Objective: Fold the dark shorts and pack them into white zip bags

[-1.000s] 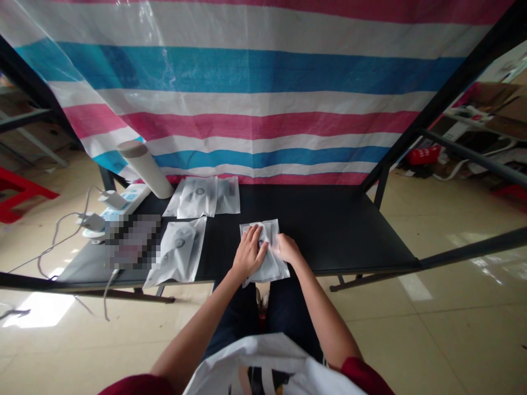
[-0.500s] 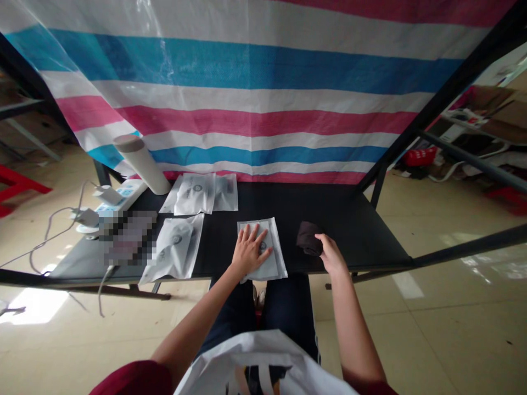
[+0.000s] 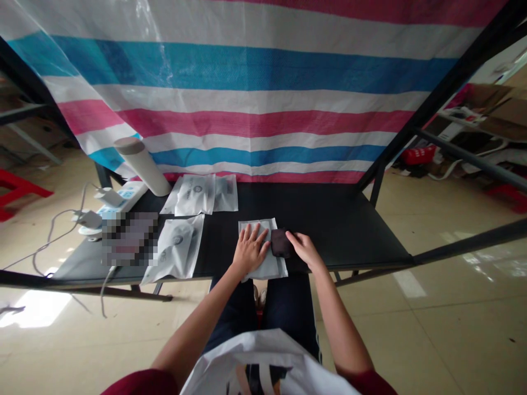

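Note:
My left hand (image 3: 249, 252) lies flat with fingers spread on a translucent white plastic bag (image 3: 267, 226), which rests on the black table top (image 3: 341, 230) in front of me. My right hand (image 3: 302, 249) is at the bag's right side, its fingers on a dark brown folded cloth (image 3: 281, 243). That cloth sits over the bag's right edge, partly covering it. Part of the bag is hidden under my left hand.
Several similar white bags (image 3: 179, 252) lie to the left and far side of the table. A white cardboard tube (image 3: 142, 167) leans at the back left. A power strip (image 3: 123, 200) with chargers and cables sits at the left edge, beside a pixelated patch (image 3: 129, 238). A striped tarp (image 3: 247, 104) hangs behind.
My right hand has moved left, carrying the dark cloth from the bare table onto the bag's right edge. My left hand stays on the bag.

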`<action>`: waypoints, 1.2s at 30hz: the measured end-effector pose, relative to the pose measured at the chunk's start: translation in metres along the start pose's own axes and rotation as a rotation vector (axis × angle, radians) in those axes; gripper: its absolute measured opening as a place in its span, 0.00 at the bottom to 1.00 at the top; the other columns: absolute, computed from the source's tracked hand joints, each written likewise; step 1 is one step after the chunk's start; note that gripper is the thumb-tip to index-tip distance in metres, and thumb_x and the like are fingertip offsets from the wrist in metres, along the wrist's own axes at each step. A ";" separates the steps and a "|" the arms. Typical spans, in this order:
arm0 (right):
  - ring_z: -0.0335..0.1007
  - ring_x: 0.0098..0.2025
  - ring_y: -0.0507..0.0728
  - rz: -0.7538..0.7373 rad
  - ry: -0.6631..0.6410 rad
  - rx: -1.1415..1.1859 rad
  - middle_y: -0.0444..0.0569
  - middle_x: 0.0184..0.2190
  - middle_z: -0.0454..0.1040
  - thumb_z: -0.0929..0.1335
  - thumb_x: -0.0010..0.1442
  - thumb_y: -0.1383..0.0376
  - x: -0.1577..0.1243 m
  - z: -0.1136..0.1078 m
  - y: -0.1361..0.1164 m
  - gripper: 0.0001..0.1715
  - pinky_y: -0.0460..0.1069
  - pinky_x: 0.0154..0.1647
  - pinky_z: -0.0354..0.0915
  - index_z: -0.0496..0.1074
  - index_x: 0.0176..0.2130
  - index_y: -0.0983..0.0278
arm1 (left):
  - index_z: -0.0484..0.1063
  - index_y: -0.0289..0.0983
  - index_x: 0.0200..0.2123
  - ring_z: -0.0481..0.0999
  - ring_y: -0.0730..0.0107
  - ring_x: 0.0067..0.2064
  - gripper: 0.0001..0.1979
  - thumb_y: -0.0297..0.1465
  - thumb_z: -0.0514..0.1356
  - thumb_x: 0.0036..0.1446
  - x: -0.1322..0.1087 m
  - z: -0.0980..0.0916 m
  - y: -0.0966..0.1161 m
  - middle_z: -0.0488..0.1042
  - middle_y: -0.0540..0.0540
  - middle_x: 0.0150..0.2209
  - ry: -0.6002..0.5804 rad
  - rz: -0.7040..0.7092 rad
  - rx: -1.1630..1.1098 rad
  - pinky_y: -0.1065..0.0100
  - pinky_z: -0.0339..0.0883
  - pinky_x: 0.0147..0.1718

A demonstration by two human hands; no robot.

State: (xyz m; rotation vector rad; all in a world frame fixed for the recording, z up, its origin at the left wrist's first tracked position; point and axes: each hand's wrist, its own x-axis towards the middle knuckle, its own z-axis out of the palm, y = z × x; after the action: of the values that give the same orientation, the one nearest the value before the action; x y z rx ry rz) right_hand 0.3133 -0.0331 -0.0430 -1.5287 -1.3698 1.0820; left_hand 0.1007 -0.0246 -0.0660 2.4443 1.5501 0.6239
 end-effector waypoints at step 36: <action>0.68 0.29 0.55 -0.043 0.106 -0.068 0.46 0.27 0.74 0.67 0.48 0.61 -0.005 -0.006 0.038 0.09 0.47 0.31 0.62 0.70 0.30 0.64 | 0.57 0.40 0.40 0.67 0.58 0.54 0.18 0.24 0.55 0.42 -0.039 -0.047 -0.059 0.64 0.42 0.50 0.223 -0.083 -0.370 0.57 0.65 0.53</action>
State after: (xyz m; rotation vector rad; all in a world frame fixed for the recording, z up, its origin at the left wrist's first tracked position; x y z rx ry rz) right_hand 0.3310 -0.0421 -0.0766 -1.5755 -1.3721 0.9239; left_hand 0.0177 -0.0371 -0.0552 2.0833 1.4447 1.0891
